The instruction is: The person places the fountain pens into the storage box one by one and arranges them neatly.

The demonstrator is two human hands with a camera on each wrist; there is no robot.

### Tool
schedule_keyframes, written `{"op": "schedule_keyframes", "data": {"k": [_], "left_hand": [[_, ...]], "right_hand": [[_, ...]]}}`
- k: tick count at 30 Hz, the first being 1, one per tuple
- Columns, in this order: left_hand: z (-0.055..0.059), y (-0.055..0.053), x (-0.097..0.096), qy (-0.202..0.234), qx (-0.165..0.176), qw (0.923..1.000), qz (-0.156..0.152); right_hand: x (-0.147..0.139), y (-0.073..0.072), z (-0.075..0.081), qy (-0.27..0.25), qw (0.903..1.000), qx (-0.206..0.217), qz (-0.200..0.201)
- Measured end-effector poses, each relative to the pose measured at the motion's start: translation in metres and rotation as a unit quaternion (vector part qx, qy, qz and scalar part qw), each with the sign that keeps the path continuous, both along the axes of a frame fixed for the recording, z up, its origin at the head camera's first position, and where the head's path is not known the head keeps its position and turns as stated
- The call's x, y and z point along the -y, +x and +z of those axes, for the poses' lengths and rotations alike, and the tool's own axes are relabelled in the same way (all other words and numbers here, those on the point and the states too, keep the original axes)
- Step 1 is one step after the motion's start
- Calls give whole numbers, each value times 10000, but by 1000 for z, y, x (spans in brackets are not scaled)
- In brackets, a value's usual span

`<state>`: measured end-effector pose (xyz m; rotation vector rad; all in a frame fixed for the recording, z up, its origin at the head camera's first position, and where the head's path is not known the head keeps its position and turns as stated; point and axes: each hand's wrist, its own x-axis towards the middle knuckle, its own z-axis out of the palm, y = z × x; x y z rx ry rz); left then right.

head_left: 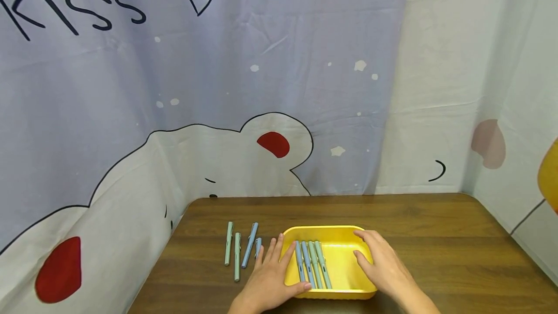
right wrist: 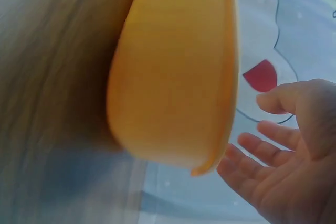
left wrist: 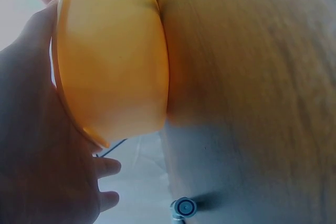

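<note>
A yellow plastic tray [head_left: 346, 268] sits at the front of the table. Inside its left half, two blue pens [head_left: 307, 263] and two green pens [head_left: 320, 263] lie side by side. My left hand [head_left: 270, 277] is spread over the tray's left rim, thumb across the front edge and fingers straight. Over the right rim is my right hand [head_left: 385, 263], its fingers loosely bent and nothing between them. In the right wrist view that hand [right wrist: 289, 156] appears beside the tray wall [right wrist: 173, 72]; whether it touches the rim I cannot tell.
Left of the tray, two green pens [head_left: 237, 256] and a blue pen [head_left: 250, 246] lie on the wooden table [head_left: 196, 256]. Another blue pen [head_left: 258, 243] is partly hidden by my left fingers. A printed curtain [head_left: 331, 86] hangs behind the table.
</note>
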<state>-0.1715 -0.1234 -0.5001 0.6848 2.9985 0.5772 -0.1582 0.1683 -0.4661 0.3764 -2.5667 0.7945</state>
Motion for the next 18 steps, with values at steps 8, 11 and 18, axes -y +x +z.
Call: {"op": "schedule_keyframes", "data": {"k": [8, 11, 18], "left_hand": [[0, -1, 0, -9, 60, 10000, -5], [0, 0, 1, 15, 84, 10000, -17], [0, 1, 2, 40, 51, 10000, -45]], "right_hand": [[-16, 4, -14, 444, 9976, -534, 28], [-21, 6, -19, 535, 9982, -275, 69], [-30, 9, -27, 834, 9964, 13, 177]]}}
